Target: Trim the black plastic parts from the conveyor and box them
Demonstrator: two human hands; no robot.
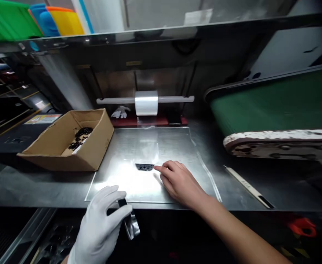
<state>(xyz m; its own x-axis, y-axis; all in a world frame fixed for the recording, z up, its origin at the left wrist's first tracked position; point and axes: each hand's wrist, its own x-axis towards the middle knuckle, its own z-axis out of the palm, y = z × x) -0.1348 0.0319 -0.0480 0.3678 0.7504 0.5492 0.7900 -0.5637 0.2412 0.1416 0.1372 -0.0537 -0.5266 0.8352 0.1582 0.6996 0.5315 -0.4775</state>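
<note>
My left hand [102, 223], in a white glove, is closed on a small black part wrapped in clear film [129, 222] just in front of the bench edge. My bare right hand [179, 181] rests on a clear plastic sheet [202, 161] spread over the steel bench; its forefinger touches the right end of a small flat black part [145, 167] with holes that lies on the sheet.
An open cardboard box [92, 150] with several black parts stands at the left. A roll of clear film [146, 102] hangs on a rod behind the sheet, a white glove [120, 112] beside it. A green conveyor belt [276, 104] runs at the right; a slim tool [247, 186] lies nearby.
</note>
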